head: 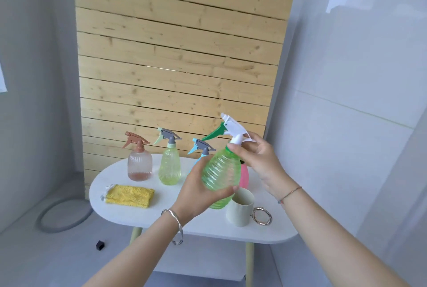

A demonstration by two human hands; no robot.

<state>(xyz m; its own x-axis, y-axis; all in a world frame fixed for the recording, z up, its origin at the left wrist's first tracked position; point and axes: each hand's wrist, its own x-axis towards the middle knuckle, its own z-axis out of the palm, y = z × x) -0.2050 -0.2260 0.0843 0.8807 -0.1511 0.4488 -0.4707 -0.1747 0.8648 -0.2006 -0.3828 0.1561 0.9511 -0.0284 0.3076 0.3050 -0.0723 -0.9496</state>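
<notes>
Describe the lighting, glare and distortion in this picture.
Head view: soft, even daylight, faint shadows on the table; pale reflection on the glossy right wall; the wide lens tilts the wooden panel's edges; green spray bottle, left hand and right hand look sharp.

Left hand (196, 196) grips the tilted green spray bottle (220, 174) by its body above the white table (161, 217), right hand (256, 161) pinches its white spray head (235, 130); cream mug (240, 208) just below, yellow cloth (129, 195) and three spray bottles behind.
</notes>
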